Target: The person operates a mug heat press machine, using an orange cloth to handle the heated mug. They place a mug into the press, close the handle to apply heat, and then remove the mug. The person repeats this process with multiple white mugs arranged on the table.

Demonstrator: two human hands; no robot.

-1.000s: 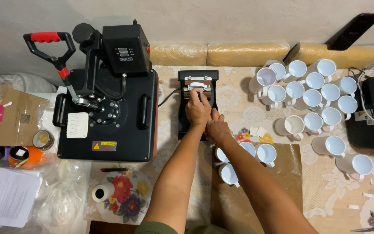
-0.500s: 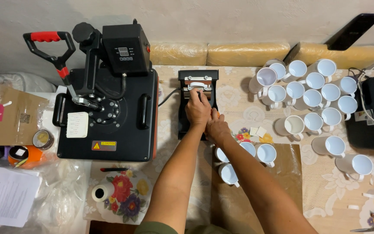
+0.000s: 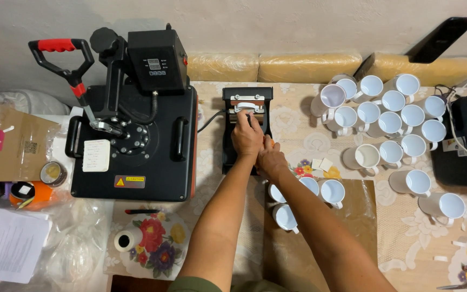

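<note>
Both hands rest on the mug press: left hand ahead, fingers curled over its lever; right hand just behind, grip hidden.

Both forearms bare, no sleeves showing, no watch or rings visible. Left hand and right hand ungloved. Olive-green garment edge at bottom of frame.
</note>
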